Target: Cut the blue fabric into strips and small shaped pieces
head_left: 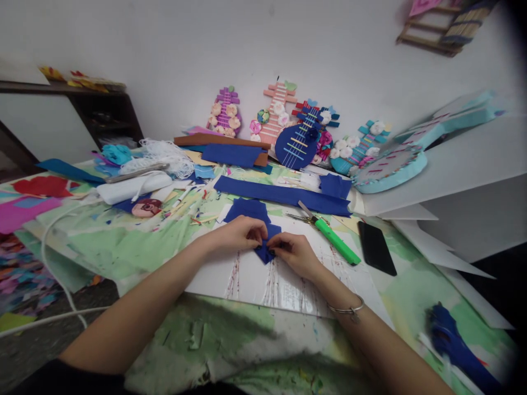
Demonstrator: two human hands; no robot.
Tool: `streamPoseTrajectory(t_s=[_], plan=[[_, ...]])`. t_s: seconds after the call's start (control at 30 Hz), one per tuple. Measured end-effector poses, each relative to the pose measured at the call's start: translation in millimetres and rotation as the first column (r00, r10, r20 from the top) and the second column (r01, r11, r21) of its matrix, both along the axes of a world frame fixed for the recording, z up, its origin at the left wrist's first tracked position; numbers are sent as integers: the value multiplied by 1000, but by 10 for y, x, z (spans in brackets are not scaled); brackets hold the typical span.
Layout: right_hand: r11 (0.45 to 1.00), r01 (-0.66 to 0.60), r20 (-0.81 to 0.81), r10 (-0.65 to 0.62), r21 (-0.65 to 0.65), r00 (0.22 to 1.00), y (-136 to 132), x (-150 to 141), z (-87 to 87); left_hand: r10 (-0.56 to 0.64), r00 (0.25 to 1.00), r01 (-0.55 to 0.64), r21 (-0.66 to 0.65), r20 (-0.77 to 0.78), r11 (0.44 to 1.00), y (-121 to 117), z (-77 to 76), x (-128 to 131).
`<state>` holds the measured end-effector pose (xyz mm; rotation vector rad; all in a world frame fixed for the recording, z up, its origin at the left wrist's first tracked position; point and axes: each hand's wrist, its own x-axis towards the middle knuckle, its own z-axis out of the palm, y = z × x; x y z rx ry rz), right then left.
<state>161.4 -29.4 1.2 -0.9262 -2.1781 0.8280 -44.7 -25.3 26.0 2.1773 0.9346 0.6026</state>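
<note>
Both hands meet over a white board (247, 282) streaked with dried glue. My left hand (242, 233) pinches the left side of a small dark blue paper piece (274, 233), and my right hand (294, 252) pinches its lower right edge. The fingertips are close together and partly cover the piece. Just behind my left hand lies another blue paper piece (247, 208). A long blue strip (284, 196) stretches across the table beyond it. To the right of my right hand are a bright green cutter (337, 241) and scissors (300, 218).
A black phone (376, 248) lies at the right, with a blue glue gun (457, 343) nearer me. White string (168, 156) and paper scraps lie at the left. Several decorated paper instruments, including a blue one (294, 147), lean against the wall. A white cable (53, 274) hangs at the left edge.
</note>
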Motion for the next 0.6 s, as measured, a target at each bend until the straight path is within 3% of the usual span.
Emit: streamPoseTrajectory(t_s=[0.6], plan=[[998,8,35,-11,63,999,-31,-33,31,-5,1000,6,-64,20,998,32,-47,3]])
